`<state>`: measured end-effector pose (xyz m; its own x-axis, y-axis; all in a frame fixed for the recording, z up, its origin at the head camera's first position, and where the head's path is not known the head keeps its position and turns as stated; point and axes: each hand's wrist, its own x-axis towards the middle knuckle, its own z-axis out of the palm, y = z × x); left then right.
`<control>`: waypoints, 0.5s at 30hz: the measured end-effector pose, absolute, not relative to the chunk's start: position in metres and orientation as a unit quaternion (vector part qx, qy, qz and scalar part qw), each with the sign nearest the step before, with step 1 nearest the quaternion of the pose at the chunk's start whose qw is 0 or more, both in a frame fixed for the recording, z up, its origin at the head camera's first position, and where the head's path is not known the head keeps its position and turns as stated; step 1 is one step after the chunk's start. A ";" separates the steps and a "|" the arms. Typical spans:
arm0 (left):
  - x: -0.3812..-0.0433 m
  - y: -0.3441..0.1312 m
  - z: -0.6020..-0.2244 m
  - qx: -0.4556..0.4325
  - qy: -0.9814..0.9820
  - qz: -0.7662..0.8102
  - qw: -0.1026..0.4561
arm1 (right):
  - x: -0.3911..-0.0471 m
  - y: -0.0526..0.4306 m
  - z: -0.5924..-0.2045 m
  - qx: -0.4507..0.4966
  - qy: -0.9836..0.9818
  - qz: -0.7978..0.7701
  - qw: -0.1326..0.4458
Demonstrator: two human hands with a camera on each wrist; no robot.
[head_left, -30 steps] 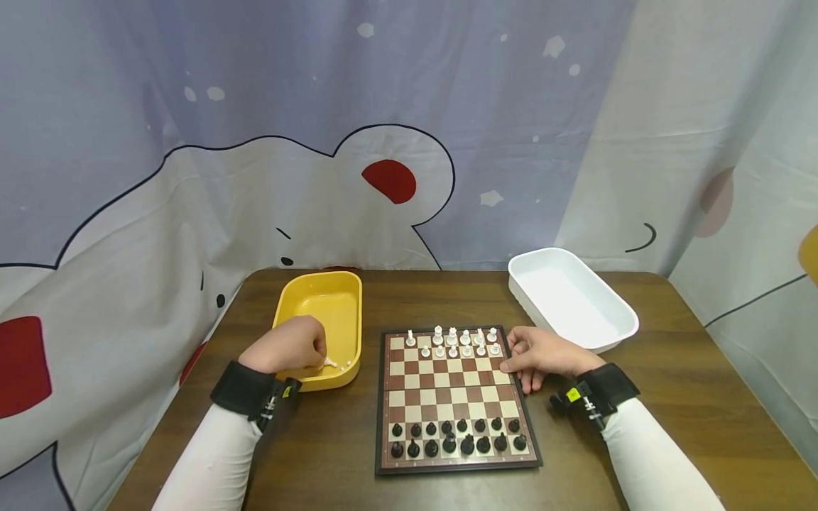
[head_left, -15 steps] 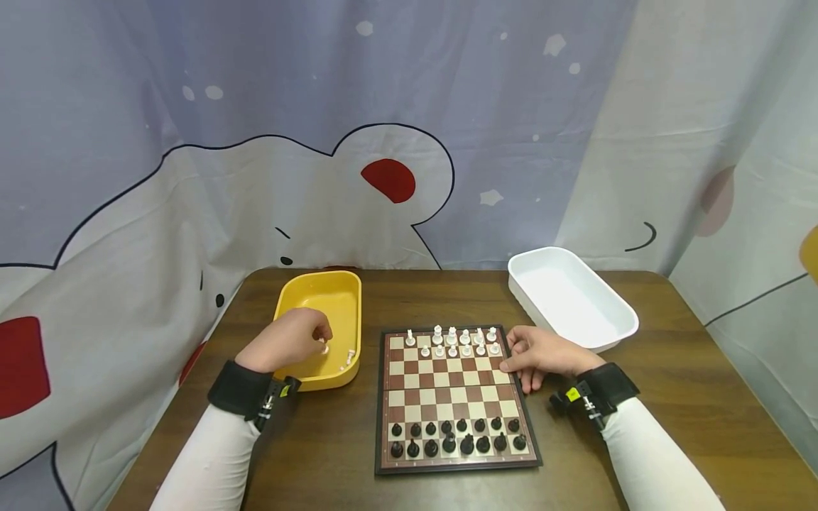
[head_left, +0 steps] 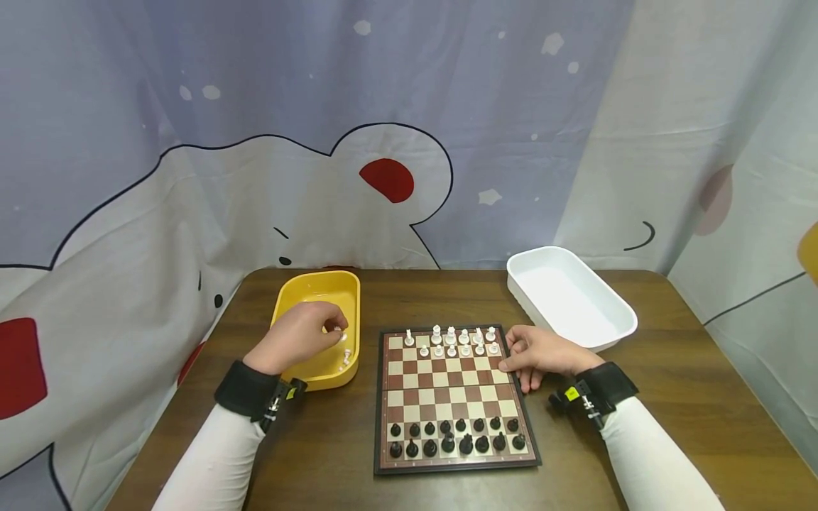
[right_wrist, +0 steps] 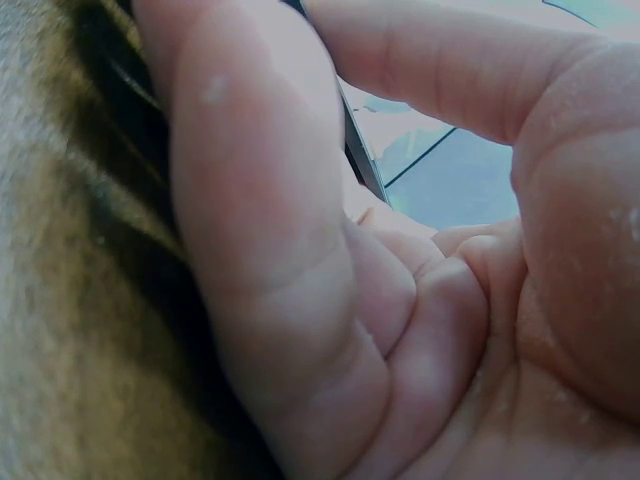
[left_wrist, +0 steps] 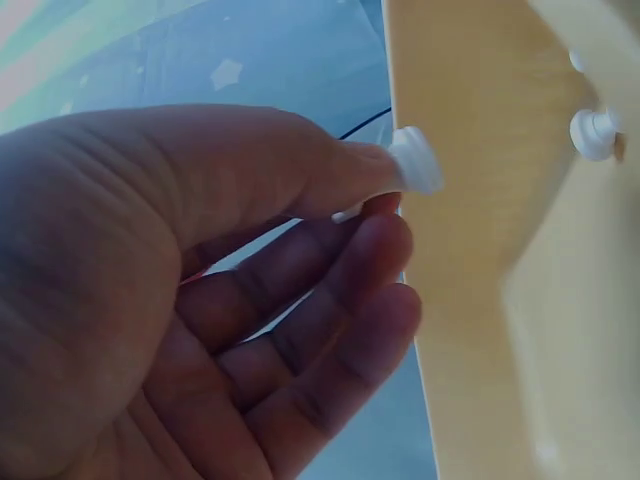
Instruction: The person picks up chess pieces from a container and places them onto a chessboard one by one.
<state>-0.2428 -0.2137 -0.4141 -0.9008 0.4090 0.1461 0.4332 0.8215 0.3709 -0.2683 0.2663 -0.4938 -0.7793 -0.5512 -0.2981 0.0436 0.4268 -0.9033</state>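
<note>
My left hand (head_left: pixel 303 333) is over the yellow tray (head_left: pixel 356 312), its thumb and fingertips pinching a white chess piece (left_wrist: pixel 416 160) by its narrow part, the round base sticking out. The fingers hide most of that piece. Loose white pieces (head_left: pixel 346 357) lie in the tray near its right wall. My right hand (head_left: pixel 543 355) grips the right edge of the chessboard (head_left: pixel 447 382), thumb on top and fingers curled beside the frame. White chessmen (head_left: pixel 451 333) stand in two rows at the far side, with gaps towards the left. Black chessmen (head_left: pixel 448 444) fill two rows at the near side.
A white tray (head_left: pixel 575 301) stands behind my right hand, close to the board's far right corner. All of it rests on a brown wooden table (head_left: pixel 319 454). A patterned curtain (head_left: pixel 307 199) hangs right behind the table's far edge.
My left hand has risen from low in the yellow tray and shifted away from me and rightward, with the white piece between its fingertips. The right hand and the board have stayed put.
</note>
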 end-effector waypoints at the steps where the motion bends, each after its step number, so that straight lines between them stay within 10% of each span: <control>1: -0.243 -0.212 -0.414 -0.223 -0.953 -0.199 0.036 | -0.268 0.266 -0.494 -0.160 0.793 -0.511 0.291; 15: -0.241 -0.186 -0.409 -0.261 -0.938 -0.218 0.064 | -0.268 0.266 -0.494 -0.164 0.791 -0.514 0.288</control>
<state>-0.2414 -0.1862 -0.4088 -0.8554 0.4617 0.2347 0.5179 0.7683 0.3761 -0.2677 0.2660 -0.4938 -0.7800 -0.5564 -0.2864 0.0364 0.4166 -0.9084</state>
